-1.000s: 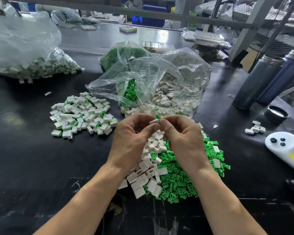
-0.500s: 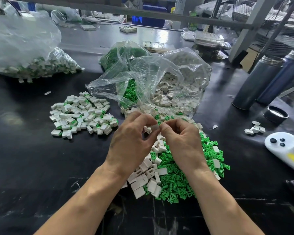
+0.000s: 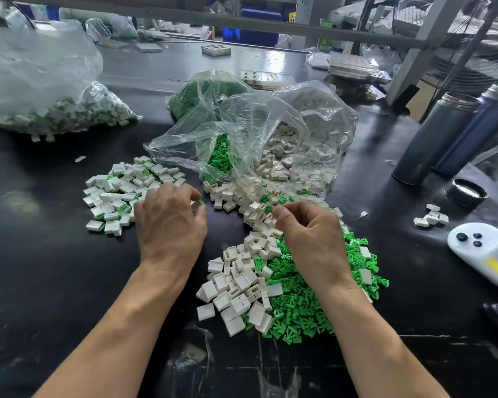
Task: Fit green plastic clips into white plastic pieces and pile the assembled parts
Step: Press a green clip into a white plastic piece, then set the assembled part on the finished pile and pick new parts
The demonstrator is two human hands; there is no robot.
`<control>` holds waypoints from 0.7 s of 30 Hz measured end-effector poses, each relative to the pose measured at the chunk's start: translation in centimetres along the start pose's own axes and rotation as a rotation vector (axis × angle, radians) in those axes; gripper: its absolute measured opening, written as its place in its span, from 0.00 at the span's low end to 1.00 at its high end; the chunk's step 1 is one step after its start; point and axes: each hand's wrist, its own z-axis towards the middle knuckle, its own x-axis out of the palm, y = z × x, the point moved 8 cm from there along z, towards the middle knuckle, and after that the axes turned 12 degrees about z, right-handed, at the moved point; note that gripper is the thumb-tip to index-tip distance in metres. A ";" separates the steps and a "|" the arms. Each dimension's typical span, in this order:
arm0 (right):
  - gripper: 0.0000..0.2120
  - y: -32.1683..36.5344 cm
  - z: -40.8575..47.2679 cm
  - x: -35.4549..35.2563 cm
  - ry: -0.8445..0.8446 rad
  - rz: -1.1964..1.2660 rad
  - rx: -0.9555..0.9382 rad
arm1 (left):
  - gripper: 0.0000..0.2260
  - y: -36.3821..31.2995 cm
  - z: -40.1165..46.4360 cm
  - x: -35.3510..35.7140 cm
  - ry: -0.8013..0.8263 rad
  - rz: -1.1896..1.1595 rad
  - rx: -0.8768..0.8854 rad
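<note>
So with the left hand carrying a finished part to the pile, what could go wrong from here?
1. The left hand holds the assembled part only at its fingertips, short of the assembled pile; it could drop onto bare table.
2. The loose white pieces and green clips lie mixed close by, so a stray finished part may get lost among them.
3. The right hand reaches into that heap and may scatter it.
</note>
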 end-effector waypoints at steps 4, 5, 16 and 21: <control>0.08 -0.1 0.0 0.0 0.008 -0.019 0.007 | 0.07 1.3 0.7 0.1 -0.011 0.082 -0.074; 0.08 -0.1 0.0 0.0 0.009 -0.023 0.009 | 0.07 1.7 0.8 0.2 -0.006 0.094 -0.089; 0.08 0.4 1.0 -2.5 -0.063 -0.233 -0.027 | 0.08 -0.5 0.1 0.1 0.056 -0.155 0.050; 0.05 0.3 1.7 -4.2 -0.029 -0.514 0.054 | 0.06 -2.7 -1.3 2.0 0.266 -0.325 0.147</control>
